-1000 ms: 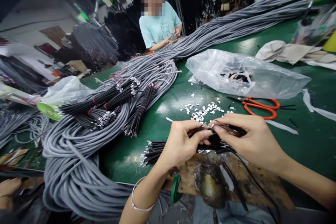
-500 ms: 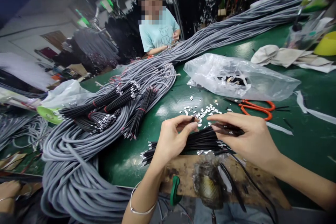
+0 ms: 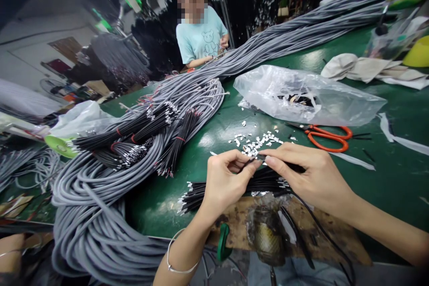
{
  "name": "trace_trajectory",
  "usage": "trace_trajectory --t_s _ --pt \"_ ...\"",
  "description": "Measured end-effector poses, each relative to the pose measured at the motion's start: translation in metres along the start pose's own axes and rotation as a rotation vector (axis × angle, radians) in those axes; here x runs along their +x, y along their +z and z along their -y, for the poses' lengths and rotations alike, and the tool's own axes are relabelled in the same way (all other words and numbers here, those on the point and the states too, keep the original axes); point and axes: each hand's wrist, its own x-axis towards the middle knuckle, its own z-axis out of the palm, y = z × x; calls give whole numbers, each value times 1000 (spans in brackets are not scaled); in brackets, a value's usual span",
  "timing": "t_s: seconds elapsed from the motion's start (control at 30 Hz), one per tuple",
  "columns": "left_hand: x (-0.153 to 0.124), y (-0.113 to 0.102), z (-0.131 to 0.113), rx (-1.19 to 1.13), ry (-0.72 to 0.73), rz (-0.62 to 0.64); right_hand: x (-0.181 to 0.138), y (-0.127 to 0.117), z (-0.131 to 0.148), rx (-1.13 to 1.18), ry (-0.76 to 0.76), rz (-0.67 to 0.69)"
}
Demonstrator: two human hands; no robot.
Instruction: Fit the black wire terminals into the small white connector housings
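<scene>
My left hand [image 3: 231,176] is closed in a pinch on a thin black piece [image 3: 250,160], which looks like a cable end. The fingertips of my right hand [image 3: 308,170] meet it there, pinching at the same spot. A dark slim object [image 3: 296,167] lies partly hidden under the right fingers; its kind is unclear. Below both hands lies a bundle of short black cables [image 3: 197,194] with pale stripped ends. Small white-silver bits [image 3: 259,143] are scattered just beyond the fingertips.
Orange-handled scissors [image 3: 330,138] and a clear plastic bag [image 3: 348,103] lie beyond my right hand. Coiled grey cables [image 3: 110,214] and tied black bundles [image 3: 181,140] fill the left. A wooden board [image 3: 234,221] carries a metal device [image 3: 268,232]. A person [image 3: 201,40] sits opposite.
My right hand has moved left, bringing its fingertips from apart to meeting those of my left hand. The left hand has shifted slightly right. The dark object in the right hand is now more covered.
</scene>
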Motion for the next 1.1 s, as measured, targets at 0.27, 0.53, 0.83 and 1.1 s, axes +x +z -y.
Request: trace_trajectory --t_s 0.27,0.53,0.83,1.1 --pt "2 -6 4 1 5 71 -2 -1 -2 -31 -15 13" --pt "1 -5 -3 72 37 71 0 -2 2 6 28 -79" --pt "-1 1 2 145 116 -134 0 -1 6 -9 41 -75" --pt "-2 0 2 154 119 -129 -2 -1 5 -30 12 -40"
